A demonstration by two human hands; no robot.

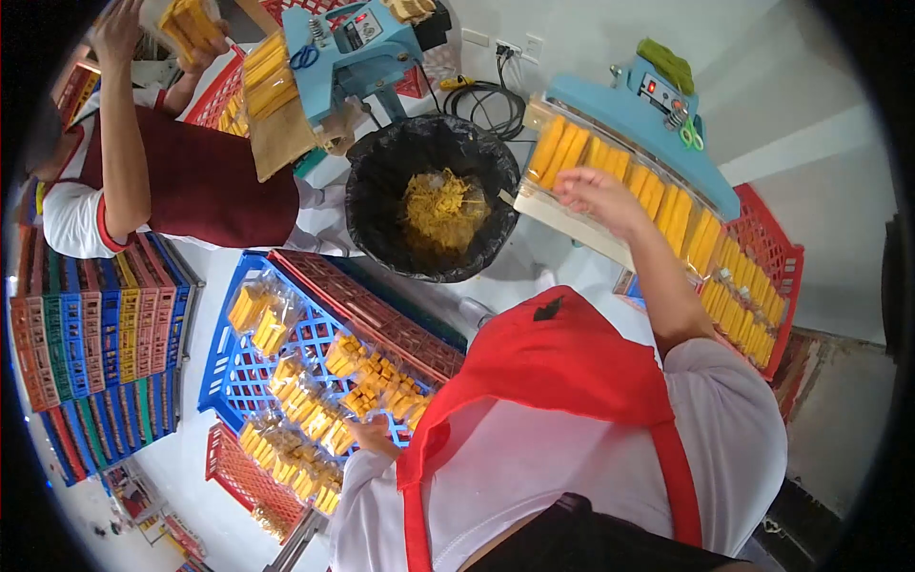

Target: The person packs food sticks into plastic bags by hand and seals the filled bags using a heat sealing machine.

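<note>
My right hand (602,198) is over the front of a blue heat sealer (634,133), its fingers bent and pressed together at a clear plastic pack of yellow sticks (558,151). More such packs stand in a row along the sealer's ledge, partly behind my hand and forearm. Down to the left, my left hand (374,436) reaches into a blue crate (221,353). Its fingers close at the edge of a pack of yellow sticks (335,434); the fingertips are partly hidden. Several other filled packs lie in rows in this crate.
A bin lined with a black bag (367,205) holds yellow scraps between the two sealers. A co-worker (191,176) handles a pack at another blue sealer (348,62). Red crate (767,224) with packs stands right; stacked crates (105,324) stand left. A cable (486,100) lies coiled behind.
</note>
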